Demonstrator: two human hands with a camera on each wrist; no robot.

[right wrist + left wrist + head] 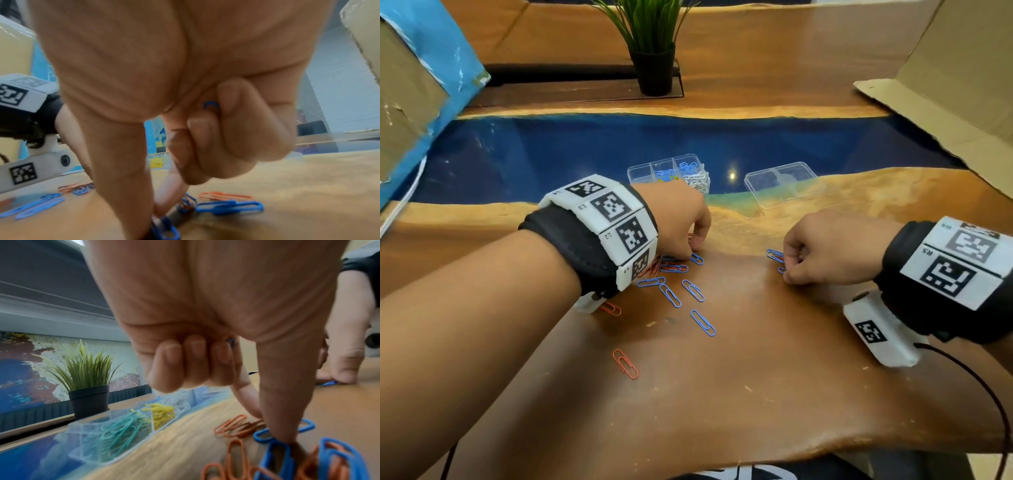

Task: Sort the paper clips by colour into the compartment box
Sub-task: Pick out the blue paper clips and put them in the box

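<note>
Blue paper clips (692, 289) and orange paper clips (625, 364) lie loose on the wooden table. The clear compartment box (640, 169) stands behind my left hand, with teal clips (115, 431), yellow clips (162, 412), white and blue ones in separate cells. My left hand (693, 251) points down: thumb and forefinger pinch a blue clip (273, 443) in a mixed heap, the other fingers curled on a clip tip (231, 341). My right hand (787, 274) pinches a blue clip (164, 227) on the table, another blue clip (210, 105) tucked in its curled fingers.
The box's clear lid (780, 183) lies to the right of the box. A potted plant (654, 51) stands at the back. Cardboard (945, 85) leans at the right, a blue-edged board (431, 102) at the left. A cable (979, 387) runs from my right wrist.
</note>
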